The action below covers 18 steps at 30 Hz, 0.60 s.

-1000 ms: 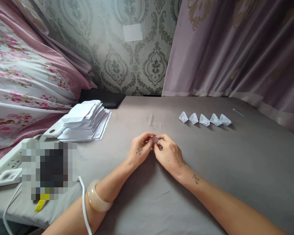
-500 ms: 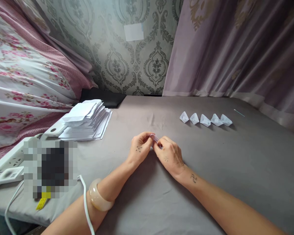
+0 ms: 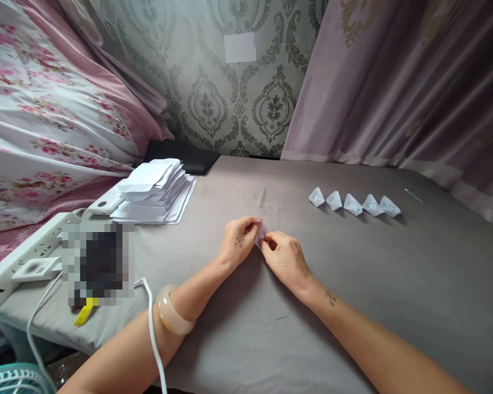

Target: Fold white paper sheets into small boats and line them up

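Observation:
Near the middle of the grey cloth-covered table [image 3: 353, 295], both my hands pinch one small piece of folded white paper [image 3: 260, 236]. My left hand [image 3: 239, 239] grips its upper left side between thumb and fingers. From the right, my right hand [image 3: 286, 256] pinches the paper's right edge, with thumb and index finger curled together. Much of the paper is hidden by the fingers, so its full shape does not show. Several folded white paper boats [image 3: 353, 205] stand in a row farther back on the right.
At the back left rises a stack of white paper sheets [image 3: 156, 191], beside a white power strip [image 3: 33, 249]. A white cable [image 3: 151, 317] crosses over my left forearm. A blurred dark object [image 3: 102, 257] lies at left; a thin stick [image 3: 414, 196] lies far right.
The view has shifted, so the table things appear farther right. My right hand's fingers have moved lower along the folded paper, and more of the paper shows between the hands.

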Tool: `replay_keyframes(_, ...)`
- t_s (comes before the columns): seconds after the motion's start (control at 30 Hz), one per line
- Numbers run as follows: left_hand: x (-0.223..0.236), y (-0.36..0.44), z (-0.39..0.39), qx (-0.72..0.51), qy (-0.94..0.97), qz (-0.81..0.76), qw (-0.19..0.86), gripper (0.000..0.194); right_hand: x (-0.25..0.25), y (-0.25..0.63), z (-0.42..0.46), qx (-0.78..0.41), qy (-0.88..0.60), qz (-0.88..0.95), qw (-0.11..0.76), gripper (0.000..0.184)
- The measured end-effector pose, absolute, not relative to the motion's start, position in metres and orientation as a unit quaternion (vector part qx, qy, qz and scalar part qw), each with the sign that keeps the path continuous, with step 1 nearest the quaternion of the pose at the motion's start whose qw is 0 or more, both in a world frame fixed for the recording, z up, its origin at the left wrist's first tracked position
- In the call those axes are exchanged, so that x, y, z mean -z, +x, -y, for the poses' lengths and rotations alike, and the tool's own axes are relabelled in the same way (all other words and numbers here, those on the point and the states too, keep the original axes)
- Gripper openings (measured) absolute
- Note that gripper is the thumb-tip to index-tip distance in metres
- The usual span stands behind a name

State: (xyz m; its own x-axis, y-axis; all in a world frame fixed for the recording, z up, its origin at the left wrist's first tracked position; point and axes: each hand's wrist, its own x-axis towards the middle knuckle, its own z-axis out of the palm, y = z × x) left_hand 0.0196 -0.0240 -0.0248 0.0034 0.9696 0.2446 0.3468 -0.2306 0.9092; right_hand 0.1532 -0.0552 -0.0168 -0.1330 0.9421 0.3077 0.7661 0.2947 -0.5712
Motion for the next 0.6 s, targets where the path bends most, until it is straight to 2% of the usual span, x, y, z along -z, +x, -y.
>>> replay_keyframes(0.2,0.025,0.017,0.022,-0.477,0.617,-0.535,0.326,0.024,0.012,0.151,0.060,-0.162,-0.572,0.733,0.331,0.016)
replay_keyframes(0.4,0.024,0.009,0.016,-0.494,0.605,-0.542,0.312,0.025,0.016,0.156,0.067,-0.182,-0.529,0.745,0.362,0.025)
replay_keyframes(0.6,0.026,0.008,0.016,-0.493,0.608,-0.540,0.308,0.024,0.017,0.161,0.069,-0.053,-0.501,0.809,0.303,0.018)
